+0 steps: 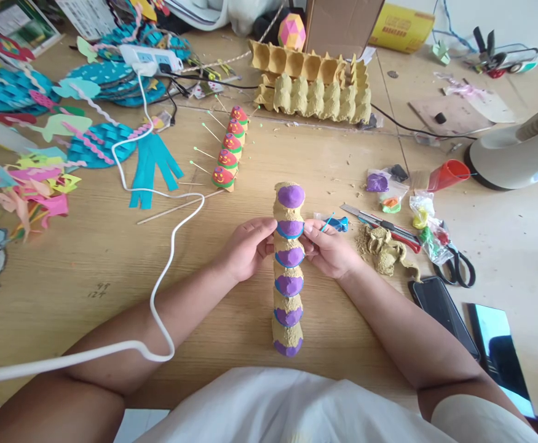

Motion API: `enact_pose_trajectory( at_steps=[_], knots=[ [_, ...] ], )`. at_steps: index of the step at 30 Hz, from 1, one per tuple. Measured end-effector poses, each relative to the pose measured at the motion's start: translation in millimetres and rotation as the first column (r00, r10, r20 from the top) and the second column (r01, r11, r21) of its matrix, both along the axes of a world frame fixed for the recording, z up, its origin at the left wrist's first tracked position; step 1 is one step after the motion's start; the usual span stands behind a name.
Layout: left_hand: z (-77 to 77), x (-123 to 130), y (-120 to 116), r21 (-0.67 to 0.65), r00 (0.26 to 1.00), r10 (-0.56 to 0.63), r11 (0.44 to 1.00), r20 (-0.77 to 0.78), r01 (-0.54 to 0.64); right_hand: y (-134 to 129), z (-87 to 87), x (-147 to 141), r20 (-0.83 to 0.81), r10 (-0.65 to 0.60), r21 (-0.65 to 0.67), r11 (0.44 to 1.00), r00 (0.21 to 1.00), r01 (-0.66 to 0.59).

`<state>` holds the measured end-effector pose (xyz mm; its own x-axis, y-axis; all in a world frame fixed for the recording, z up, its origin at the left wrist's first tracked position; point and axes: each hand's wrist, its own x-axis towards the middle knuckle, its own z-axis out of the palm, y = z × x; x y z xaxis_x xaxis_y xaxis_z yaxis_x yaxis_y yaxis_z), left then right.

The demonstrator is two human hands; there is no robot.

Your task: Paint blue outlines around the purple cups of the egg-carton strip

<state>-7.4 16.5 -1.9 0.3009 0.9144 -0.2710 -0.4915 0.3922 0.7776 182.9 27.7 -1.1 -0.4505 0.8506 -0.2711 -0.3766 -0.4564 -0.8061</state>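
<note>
A long egg-carton strip (289,286) with purple clay on its bumps, several edged in blue, lies lengthwise in front of me. My left hand (249,247) grips its left edge near the far end, thumb and fingers closed. On the opposite edge, my right hand (328,247) pinches the strip at the same height, with a thin blue stick (328,221) at its fingers. Beyond the strip, to the left, stands a shorter carton piece (230,149) with red and green clay faces and thin sticks at its sides.
A white cable (171,246) crosses the left side and my left forearm. Right of my hands are a cutter knife (379,224), carton scraps (386,249), scissors (455,267) and a phone (444,311). Egg cartons (315,98) sit at the back. A red cup (448,175) lies tipped.
</note>
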Motion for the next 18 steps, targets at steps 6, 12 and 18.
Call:
enact_pose_trajectory(
  at_steps=[6, 12, 18],
  knots=[
    [-1.3, 1.3, 0.1, -0.031, 0.999, 0.045, 0.998, -0.022, -0.046, -0.4, -0.9, -0.4, 0.014, 0.014, 0.012, 1.000, 1.000, -0.014],
    [0.1, -0.6, 0.0, -0.006, 0.998, -0.035, 0.999, 0.048, 0.035, 0.0, -0.5, 1.1, -0.044, 0.008, -0.037, 0.999, 0.999, -0.010],
    [-5.3, -4.2, 1.7, 0.063, 0.994, -0.054, 0.997, 0.096, 0.048, 1.8, -1.5, 1.9, -0.121, 0.020, -0.048, 0.998, 0.992, -0.026]
  ],
)
